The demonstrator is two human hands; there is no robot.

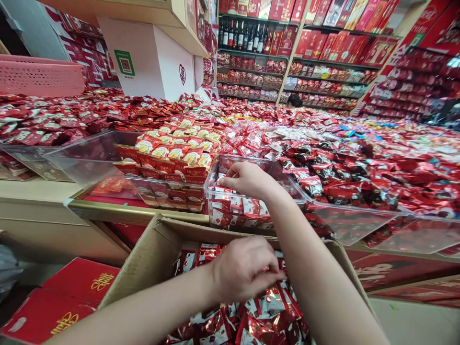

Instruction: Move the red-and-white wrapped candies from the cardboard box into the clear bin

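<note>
My left hand (pixel 244 268) is down inside an open cardboard box (pixel 151 258). Its fingers are curled round shiny red candy packets (pixel 262 326) that fill the box. My right hand (pixel 247 179) reaches forward over a clear plastic bin (pixel 215 191) on the counter edge. The bin is partly filled with red and white packets (pixel 233 211). The right fingers are bent and pinched together at the bin's left side, but what they hold is hidden. My right forearm crosses above the box.
A second clear bin (pixel 89 158) to the left holds yellow and red durian packets (pixel 172 153). Heaps of red sweets (pixel 341 158) cover the counter. Red gift boxes (pixel 72 287) lie lower left. Behind stand a pink basket (pixel 39 76), a white carton (pixel 151 62), stocked shelves (pixel 323 48) and a person's head (pixel 294 100).
</note>
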